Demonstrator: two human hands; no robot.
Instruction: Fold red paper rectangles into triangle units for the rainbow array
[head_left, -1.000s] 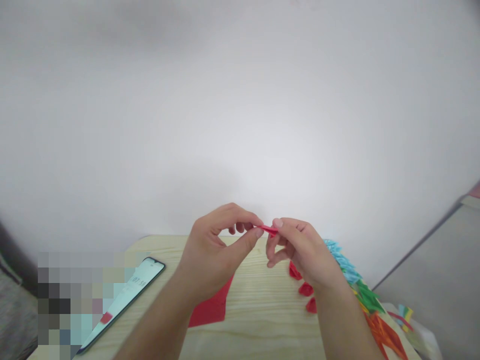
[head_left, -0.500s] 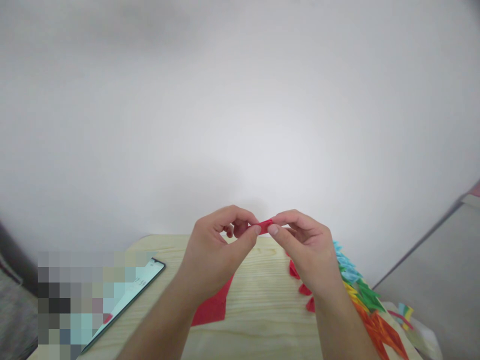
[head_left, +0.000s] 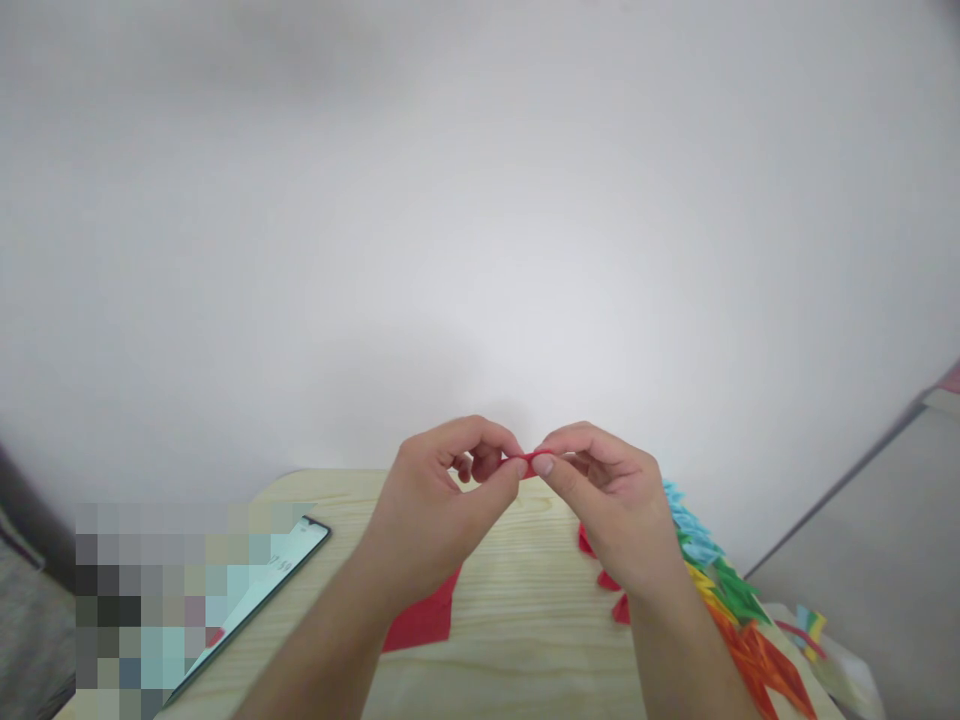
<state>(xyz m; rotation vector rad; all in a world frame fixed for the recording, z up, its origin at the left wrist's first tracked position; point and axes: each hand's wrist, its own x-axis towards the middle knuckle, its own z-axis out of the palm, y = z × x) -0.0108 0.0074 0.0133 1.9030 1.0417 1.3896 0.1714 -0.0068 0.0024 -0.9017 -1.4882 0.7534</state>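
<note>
While the left hand point(head_left: 439, 505) keeps its pinch on the left end of the red slip point(head_left: 529, 468), the right hand point(head_left: 619, 500) has changed its grip. One second ago its thumb lay over the right end and its fingers hung loosely below; now the thumb presses from the near side and the forefinger from the far side. Compared with half a second ago, the slip shows less of its face, and its upper edge looks slightly bent, so I judge that it is being turned or pressed. Both hands are closed only at the tips, with the other fingers loosely curled, and they hold the slip above the far part of the tabletop point(head_left: 540, 600). For the work, this seems to mean careful shaping between two similar pinches; whether a new crease exists, I cannot tell. The red sheet point(head_left: 420, 622) at left and the red pieces point(head_left: 621, 608) at right lie as before.
</note>
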